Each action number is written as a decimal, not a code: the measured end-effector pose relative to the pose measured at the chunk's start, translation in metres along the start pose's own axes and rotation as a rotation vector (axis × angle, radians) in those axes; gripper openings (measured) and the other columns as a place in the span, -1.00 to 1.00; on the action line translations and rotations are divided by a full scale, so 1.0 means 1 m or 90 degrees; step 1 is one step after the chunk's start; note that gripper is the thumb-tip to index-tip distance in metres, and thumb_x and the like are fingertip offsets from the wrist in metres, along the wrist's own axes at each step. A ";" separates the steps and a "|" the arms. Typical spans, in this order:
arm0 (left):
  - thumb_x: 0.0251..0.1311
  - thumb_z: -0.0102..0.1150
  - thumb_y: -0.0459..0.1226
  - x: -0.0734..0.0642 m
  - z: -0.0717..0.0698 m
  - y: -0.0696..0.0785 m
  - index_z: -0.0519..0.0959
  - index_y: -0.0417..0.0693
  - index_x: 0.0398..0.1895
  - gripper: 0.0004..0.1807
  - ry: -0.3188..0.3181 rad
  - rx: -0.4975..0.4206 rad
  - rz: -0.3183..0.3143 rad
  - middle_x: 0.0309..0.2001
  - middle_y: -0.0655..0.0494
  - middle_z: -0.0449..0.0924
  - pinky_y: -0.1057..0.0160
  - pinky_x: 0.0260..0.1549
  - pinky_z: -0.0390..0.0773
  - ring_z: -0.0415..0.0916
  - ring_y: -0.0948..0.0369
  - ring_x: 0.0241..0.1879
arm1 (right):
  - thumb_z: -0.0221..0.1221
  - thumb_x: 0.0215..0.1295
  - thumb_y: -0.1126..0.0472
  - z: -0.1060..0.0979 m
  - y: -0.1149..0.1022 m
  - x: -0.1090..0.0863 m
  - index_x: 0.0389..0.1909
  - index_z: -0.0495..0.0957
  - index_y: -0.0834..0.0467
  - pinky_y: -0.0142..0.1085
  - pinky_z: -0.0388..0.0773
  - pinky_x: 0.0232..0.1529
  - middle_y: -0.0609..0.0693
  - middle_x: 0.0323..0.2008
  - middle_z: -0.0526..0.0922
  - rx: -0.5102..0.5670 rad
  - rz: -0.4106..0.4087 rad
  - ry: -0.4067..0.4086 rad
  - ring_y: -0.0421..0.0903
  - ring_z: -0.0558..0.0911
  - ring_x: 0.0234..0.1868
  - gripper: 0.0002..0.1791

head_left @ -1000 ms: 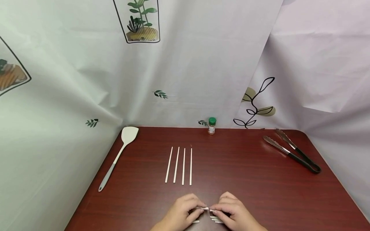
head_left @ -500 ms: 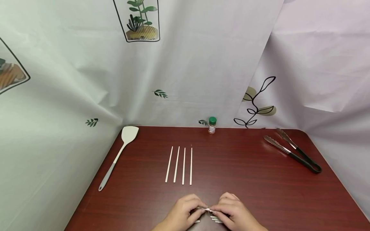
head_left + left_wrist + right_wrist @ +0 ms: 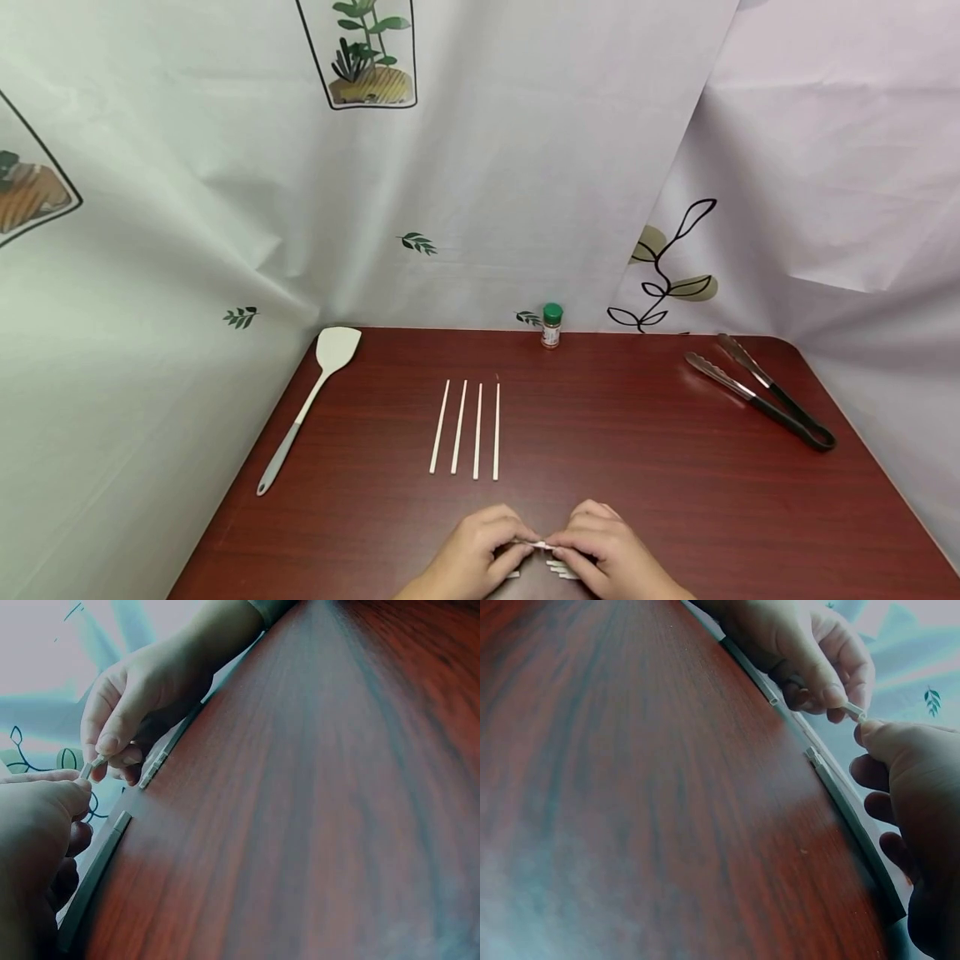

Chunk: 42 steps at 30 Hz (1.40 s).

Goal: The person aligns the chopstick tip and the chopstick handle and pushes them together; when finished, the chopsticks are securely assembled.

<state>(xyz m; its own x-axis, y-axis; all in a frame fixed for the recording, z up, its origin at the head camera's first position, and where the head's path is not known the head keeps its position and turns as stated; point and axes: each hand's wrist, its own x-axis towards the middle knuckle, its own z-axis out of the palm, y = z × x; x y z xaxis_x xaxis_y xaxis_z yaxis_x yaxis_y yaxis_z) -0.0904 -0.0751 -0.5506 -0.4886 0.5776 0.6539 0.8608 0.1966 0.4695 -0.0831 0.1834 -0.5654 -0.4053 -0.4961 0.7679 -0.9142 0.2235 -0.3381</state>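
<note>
Near the front of the table, my left hand [image 3: 478,550] pinches a thin white tube [image 3: 853,711] between thumb and fingertips. My right hand [image 3: 604,552] pinches a second thin tube [image 3: 99,760] the same way. The ends of the two tubes meet in the small gap between my fingertips. Most of each tube's length is hidden by the hands. Below my left hand lies another white tube [image 3: 513,574], partly covered. Several tube ends [image 3: 558,568] show side by side under my right hand.
Several white tubes [image 3: 476,433] lie spaced in a row beyond the hands on the dark red table [image 3: 637,433]. A white spatula [image 3: 336,348] is at the left edge, a green-capped spice jar [image 3: 551,327] at the back, and metal tongs [image 3: 761,404] at the right.
One second ago a narrow gap separated the two held tube ends; now they meet. The hands have barely shifted, and the tubes on the table have stayed put.
</note>
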 end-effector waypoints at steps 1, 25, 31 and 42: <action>0.24 0.48 -0.42 0.000 0.000 0.000 0.75 0.04 -0.07 -0.74 -0.001 0.003 0.001 -0.16 0.31 0.69 0.57 -0.07 0.54 0.60 0.51 -0.12 | 0.34 0.47 0.23 0.000 0.000 0.000 -0.02 0.78 0.05 -0.39 0.44 -0.05 -0.29 -0.27 0.69 -0.001 -0.002 0.000 -0.30 0.54 -0.20 -0.85; 0.42 0.36 -0.33 0.001 -0.001 0.001 0.74 0.03 -0.07 -0.89 0.001 0.005 0.001 -0.14 0.28 0.71 0.56 -0.10 0.55 0.61 0.51 -0.12 | 0.36 0.44 0.29 -0.003 -0.004 0.008 -0.08 0.78 0.12 -0.43 0.46 -0.13 -0.21 -0.32 0.68 0.040 0.006 0.023 -0.29 0.55 -0.27 -0.88; 0.38 0.38 -0.36 0.001 -0.001 0.002 0.73 0.02 -0.07 -0.85 -0.007 0.002 0.004 -0.14 0.28 0.69 0.56 -0.10 0.55 0.59 0.52 -0.11 | 0.36 0.43 0.30 -0.001 -0.003 0.002 -0.02 0.78 0.10 -0.43 0.46 -0.12 -0.21 -0.27 0.70 0.052 0.025 0.020 -0.29 0.56 -0.22 -0.83; 0.29 0.39 -0.46 0.000 0.000 0.001 0.75 -0.01 -0.05 -0.76 0.008 0.020 0.025 -0.15 0.24 0.66 0.54 -0.06 0.56 0.61 0.46 -0.13 | 0.49 0.27 0.28 -0.002 -0.007 0.001 -0.11 0.77 -0.06 -0.45 0.43 -0.11 -0.35 -0.28 0.69 -0.018 0.103 0.028 -0.35 0.56 -0.23 -0.77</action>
<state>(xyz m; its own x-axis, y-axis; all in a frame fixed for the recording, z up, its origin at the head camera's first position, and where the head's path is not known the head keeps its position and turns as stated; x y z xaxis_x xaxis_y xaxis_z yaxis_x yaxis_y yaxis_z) -0.0895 -0.0751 -0.5496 -0.4561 0.5753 0.6790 0.8831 0.1985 0.4250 -0.0773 0.1833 -0.5615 -0.5460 -0.4145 0.7281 -0.8363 0.3219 -0.4439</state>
